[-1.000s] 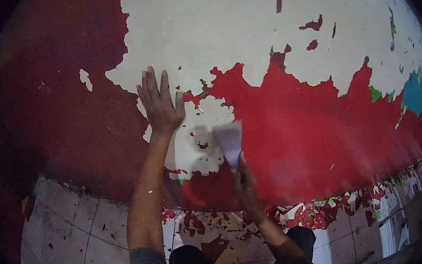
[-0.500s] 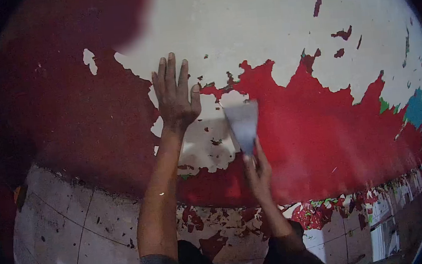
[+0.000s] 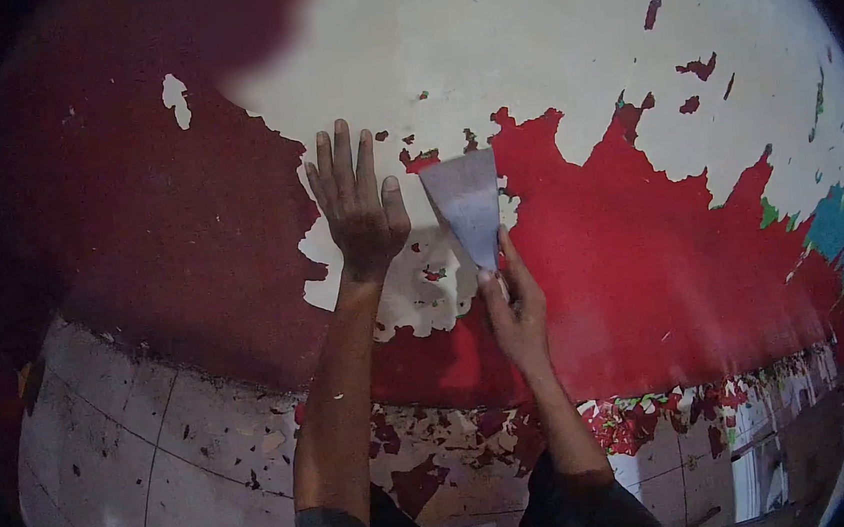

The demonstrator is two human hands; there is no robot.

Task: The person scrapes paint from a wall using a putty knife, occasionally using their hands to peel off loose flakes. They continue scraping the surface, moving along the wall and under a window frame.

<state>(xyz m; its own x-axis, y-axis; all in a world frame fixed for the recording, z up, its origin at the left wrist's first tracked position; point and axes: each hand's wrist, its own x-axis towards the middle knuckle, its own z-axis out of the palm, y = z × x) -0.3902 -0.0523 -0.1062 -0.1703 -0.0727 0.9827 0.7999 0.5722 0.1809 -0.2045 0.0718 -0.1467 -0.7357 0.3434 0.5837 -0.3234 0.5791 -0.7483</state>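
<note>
Flat against the wall, my left hand [image 3: 361, 204] is open with its fingers spread over a bare pale patch. My right hand [image 3: 516, 310] is closed round the handle of a paint scraper [image 3: 467, 199]. The scraper's wide metal blade points up and lies over the wall, its edge close to small leftover flecks of red paint. Bright red paint [image 3: 622, 256] covers the wall to the right of the blade, with a ragged peeled border. Most of the scraper's handle is hidden by my fingers.
Pale stripped wall [image 3: 523, 44] spreads above, and darker red paint [image 3: 168, 225] lies to the left. A teal patch [image 3: 837, 227] shows at far right. Paint flakes [image 3: 627, 426] litter the tiled floor [image 3: 211, 493] along the wall's foot.
My right hand has moved the scraper upward and slightly left along the wall. My left hand stays flat on the wall, while the whole view has shifted a little.
</note>
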